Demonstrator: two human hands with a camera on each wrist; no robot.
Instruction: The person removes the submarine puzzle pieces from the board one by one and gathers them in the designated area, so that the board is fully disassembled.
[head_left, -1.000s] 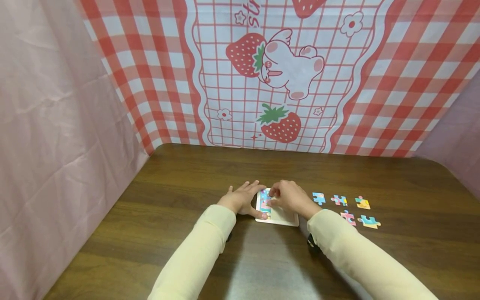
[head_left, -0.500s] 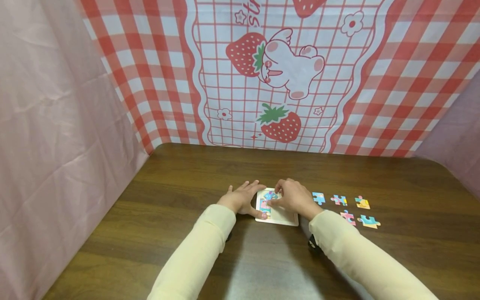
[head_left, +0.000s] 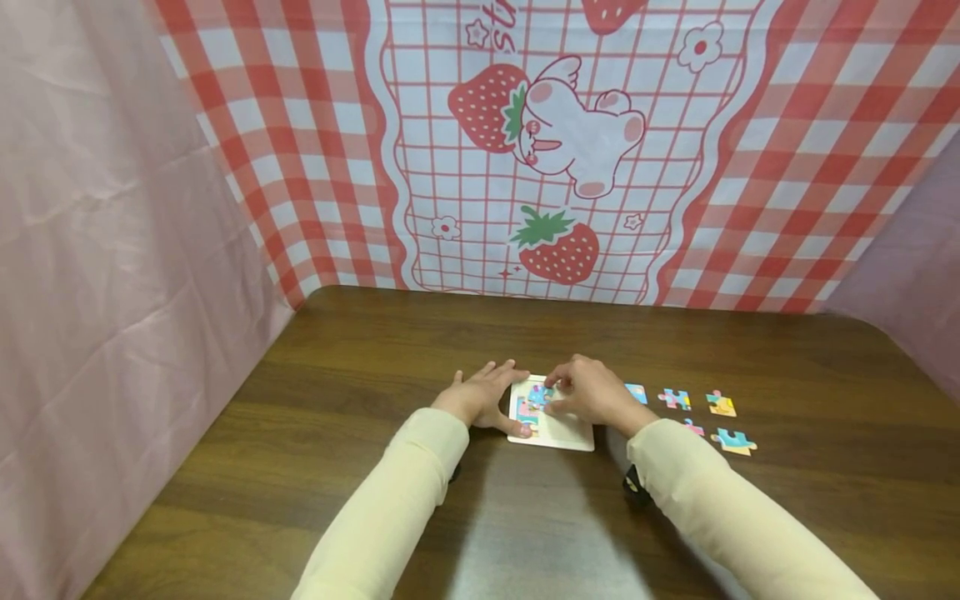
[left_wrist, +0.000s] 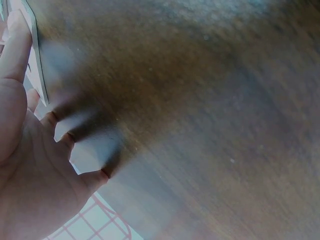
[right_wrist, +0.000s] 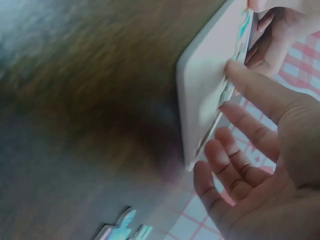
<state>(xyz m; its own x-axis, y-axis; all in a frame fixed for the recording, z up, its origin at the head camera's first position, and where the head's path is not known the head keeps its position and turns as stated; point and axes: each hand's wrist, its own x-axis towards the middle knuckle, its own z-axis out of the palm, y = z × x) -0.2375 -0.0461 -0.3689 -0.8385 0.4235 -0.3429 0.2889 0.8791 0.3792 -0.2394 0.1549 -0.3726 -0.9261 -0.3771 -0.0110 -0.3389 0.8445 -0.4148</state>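
Note:
A small pale puzzle tray [head_left: 566,434] lies on the table, with pink and blue puzzle pieces [head_left: 527,411] along its left side. My left hand [head_left: 480,400] rests at the tray's left edge, fingers spread, thumb pressing the lower left corner. Over the tray's upper part, my right hand [head_left: 592,394] pinches a blue puzzle piece [head_left: 538,396] between thumb and forefinger. That piece sits askew over the tray. In the right wrist view, the thumb and forefinger meet at the tray's surface [right_wrist: 200,85], where the piece is mostly hidden.
Loose puzzle pieces lie right of the tray: a pink-and-blue piece [head_left: 675,399], a yellow piece [head_left: 722,404], a teal piece [head_left: 735,440], and others partly behind the right arm. A checked strawberry cloth [head_left: 558,250] hangs behind the wooden table [head_left: 375,358].
My right hand has shifted slightly right, drawing the blue piece out of line with the pieces at the tray's left side. The left hand stays in place.

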